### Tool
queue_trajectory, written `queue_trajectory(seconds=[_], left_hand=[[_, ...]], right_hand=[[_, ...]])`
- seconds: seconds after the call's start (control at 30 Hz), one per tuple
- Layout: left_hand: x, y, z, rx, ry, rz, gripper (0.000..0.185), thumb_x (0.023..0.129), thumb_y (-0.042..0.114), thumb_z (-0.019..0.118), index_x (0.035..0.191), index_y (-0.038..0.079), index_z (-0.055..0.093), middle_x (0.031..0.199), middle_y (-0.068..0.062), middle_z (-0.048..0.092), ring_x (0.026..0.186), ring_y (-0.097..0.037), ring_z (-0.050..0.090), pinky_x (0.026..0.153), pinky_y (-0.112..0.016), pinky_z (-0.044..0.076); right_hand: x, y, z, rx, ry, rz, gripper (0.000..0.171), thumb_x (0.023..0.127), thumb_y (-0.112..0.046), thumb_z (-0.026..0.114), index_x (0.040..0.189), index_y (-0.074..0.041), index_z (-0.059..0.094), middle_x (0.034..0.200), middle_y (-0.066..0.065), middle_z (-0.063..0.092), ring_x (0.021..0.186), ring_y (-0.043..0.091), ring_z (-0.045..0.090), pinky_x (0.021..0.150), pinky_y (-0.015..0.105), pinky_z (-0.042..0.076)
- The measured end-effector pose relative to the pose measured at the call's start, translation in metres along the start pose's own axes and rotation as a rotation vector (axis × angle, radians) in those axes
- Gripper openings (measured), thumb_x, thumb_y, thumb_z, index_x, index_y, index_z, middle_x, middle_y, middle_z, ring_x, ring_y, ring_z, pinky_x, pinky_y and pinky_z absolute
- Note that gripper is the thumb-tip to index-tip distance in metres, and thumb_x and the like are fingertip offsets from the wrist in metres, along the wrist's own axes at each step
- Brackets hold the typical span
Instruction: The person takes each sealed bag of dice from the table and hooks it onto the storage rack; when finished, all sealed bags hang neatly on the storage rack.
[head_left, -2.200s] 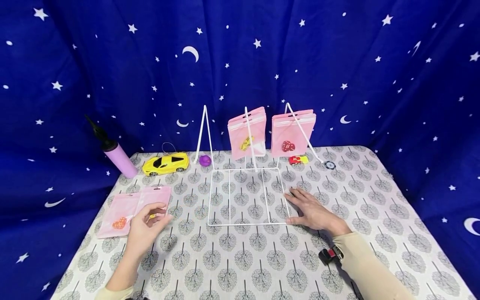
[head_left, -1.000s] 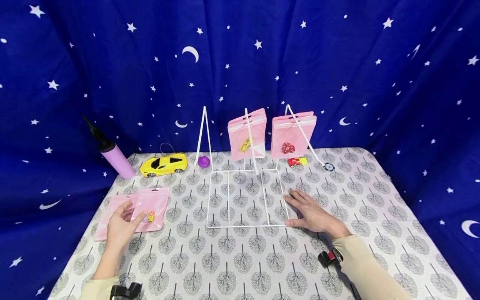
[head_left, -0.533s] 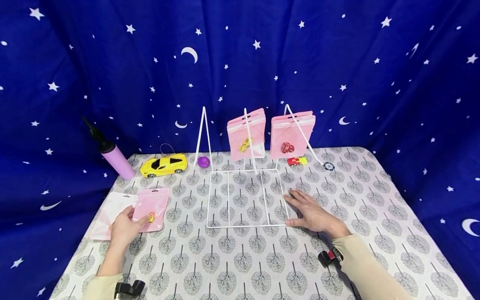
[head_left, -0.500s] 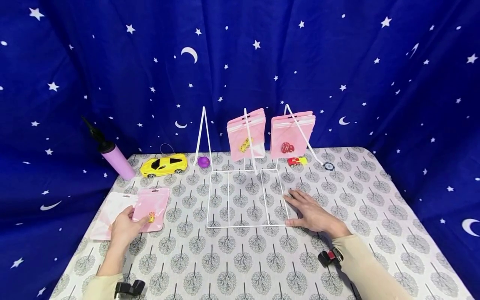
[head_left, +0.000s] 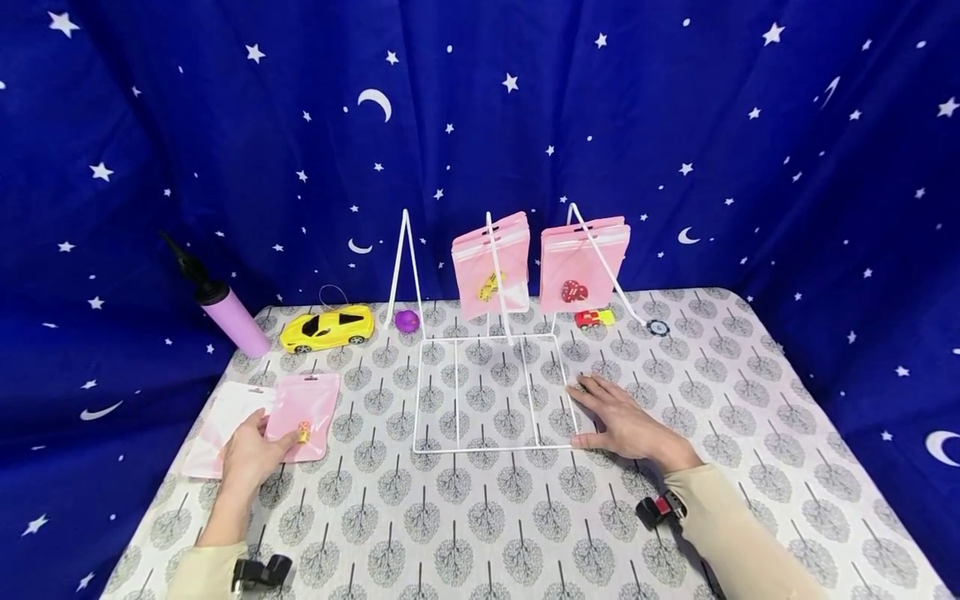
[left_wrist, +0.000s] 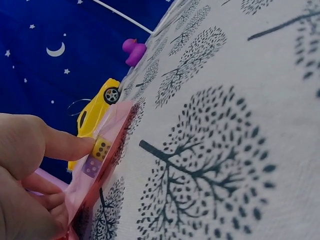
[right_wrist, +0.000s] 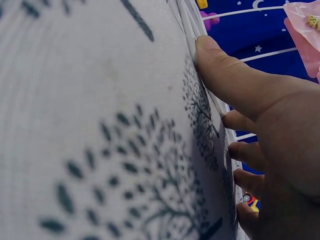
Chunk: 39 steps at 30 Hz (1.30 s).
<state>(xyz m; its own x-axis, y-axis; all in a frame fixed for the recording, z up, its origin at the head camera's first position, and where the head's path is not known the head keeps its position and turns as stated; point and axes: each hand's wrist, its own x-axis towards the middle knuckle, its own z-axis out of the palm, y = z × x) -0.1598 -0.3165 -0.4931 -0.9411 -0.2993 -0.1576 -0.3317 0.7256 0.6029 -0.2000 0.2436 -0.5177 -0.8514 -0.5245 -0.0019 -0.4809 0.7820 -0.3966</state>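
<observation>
In the head view my left hand (head_left: 253, 454) is at a pink zip bag (head_left: 318, 404) lying at the table's left. In the left wrist view its thumb presses on the bag by a yellow die (left_wrist: 102, 148) and a purple die (left_wrist: 91, 166), while the fingers curl at the bag's edge. Another bag (head_left: 232, 408), whitish with glare, lies beside it, partly hidden by the hand. My right hand (head_left: 626, 421) rests with fingers spread at the right side of a white wire rack (head_left: 487, 450). Two groups of pink bags hang there, showing yellow dice (head_left: 491, 286) and red dice (head_left: 574, 291).
Behind the left bags stand a yellow toy car (head_left: 327, 328) and a lilac pump (head_left: 238, 321). A purple duck (head_left: 407, 322) sits near the rack's left upright. A small red-and-yellow toy car (head_left: 595, 318) and a round chip (head_left: 657, 327) lie at the back right.
My left hand has lowered from above the bags onto the right one and grips it at its left edge. The left bag now shows whitish. My right hand has stayed at the rack.
</observation>
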Motion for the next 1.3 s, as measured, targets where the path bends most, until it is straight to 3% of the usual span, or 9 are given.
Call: queue_trajectory(seconds=[0.3,0.6,0.73,0.87,1.0,1.07,1.1,1.17,1.3], left_hand=[[-0.008,0.003,0.005,0.001,0.103,0.005,0.095,0.08,0.025,0.077,0.147,-0.014,0.022,0.135,-0.037,0.044,0.123,-0.054,0.041,0.109,-0.063,0.028],[-0.016,0.009,0.009,-0.043,0.188,0.046,0.097,0.077,0.027,0.082,0.148,-0.009,0.026,0.121,-0.028,0.048,0.114,-0.047,0.047,0.102,-0.061,0.037],[-0.02,0.01,0.01,-0.101,0.213,0.057,0.083,0.075,0.024,0.083,0.142,-0.004,0.043,0.118,-0.023,0.052,0.112,-0.041,0.051,0.1,-0.056,0.04],[-0.024,0.012,0.01,-0.193,0.222,0.1,0.058,0.075,0.019,0.084,0.122,-0.004,0.059,0.117,-0.024,0.058,0.11,-0.036,0.055,0.104,-0.053,0.037],[-0.028,0.017,0.009,-0.243,0.209,0.132,0.046,0.077,0.019,0.083,0.112,0.0,0.061,0.11,-0.024,0.069,0.088,-0.013,0.065,0.096,-0.036,0.044],[-0.031,0.02,0.009,-0.251,0.202,0.139,0.043,0.078,0.02,0.083,0.111,0.003,0.061,0.106,-0.024,0.071,0.075,-0.002,0.064,0.083,-0.023,0.048],[-0.033,0.021,0.008,-0.254,0.197,0.139,0.042,0.078,0.02,0.083,0.11,0.004,0.061,0.105,-0.022,0.072,0.072,0.003,0.061,0.072,-0.018,0.048],[-0.036,0.026,0.007,-0.264,0.196,0.147,0.042,0.078,0.021,0.083,0.11,0.005,0.062,0.106,-0.021,0.072,0.069,0.007,0.059,0.063,-0.013,0.049],[-0.044,0.037,0.004,-0.32,0.186,0.163,0.044,0.078,0.019,0.083,0.112,0.003,0.061,0.111,-0.021,0.069,0.073,0.007,0.059,0.065,-0.011,0.051]], right_hand=[[0.001,0.0,-0.001,-0.014,-0.004,-0.001,0.089,0.082,-0.052,0.069,0.151,-0.008,0.034,0.157,0.027,0.023,0.145,0.048,0.017,0.117,0.065,0.012],[0.001,0.001,0.0,-0.015,-0.002,-0.006,0.089,0.083,-0.053,0.069,0.151,-0.008,0.034,0.157,0.028,0.022,0.144,0.048,0.018,0.117,0.064,0.013],[0.001,0.002,0.0,-0.019,0.0,-0.01,0.09,0.083,-0.054,0.068,0.151,-0.007,0.034,0.157,0.027,0.022,0.144,0.049,0.018,0.117,0.064,0.013],[0.001,0.001,0.0,-0.02,0.002,-0.013,0.09,0.083,-0.054,0.068,0.151,-0.007,0.034,0.157,0.027,0.022,0.144,0.049,0.018,0.117,0.064,0.013],[0.001,0.002,0.0,-0.021,0.005,-0.014,0.089,0.083,-0.054,0.068,0.151,-0.007,0.034,0.157,0.028,0.022,0.143,0.05,0.018,0.117,0.064,0.013],[0.001,0.002,0.001,-0.02,0.004,-0.013,0.089,0.083,-0.054,0.068,0.151,-0.007,0.034,0.157,0.028,0.022,0.143,0.05,0.018,0.117,0.064,0.013],[0.001,0.002,0.001,-0.019,0.003,-0.013,0.089,0.083,-0.054,0.068,0.151,-0.008,0.035,0.157,0.028,0.022,0.144,0.049,0.018,0.117,0.064,0.013],[0.001,0.002,0.001,-0.016,0.005,-0.011,0.088,0.083,-0.054,0.068,0.151,-0.008,0.035,0.157,0.028,0.022,0.144,0.049,0.018,0.116,0.065,0.014],[0.001,0.002,0.001,-0.009,0.011,-0.01,0.089,0.082,-0.056,0.068,0.15,-0.008,0.036,0.156,0.028,0.023,0.143,0.049,0.019,0.116,0.065,0.015]])
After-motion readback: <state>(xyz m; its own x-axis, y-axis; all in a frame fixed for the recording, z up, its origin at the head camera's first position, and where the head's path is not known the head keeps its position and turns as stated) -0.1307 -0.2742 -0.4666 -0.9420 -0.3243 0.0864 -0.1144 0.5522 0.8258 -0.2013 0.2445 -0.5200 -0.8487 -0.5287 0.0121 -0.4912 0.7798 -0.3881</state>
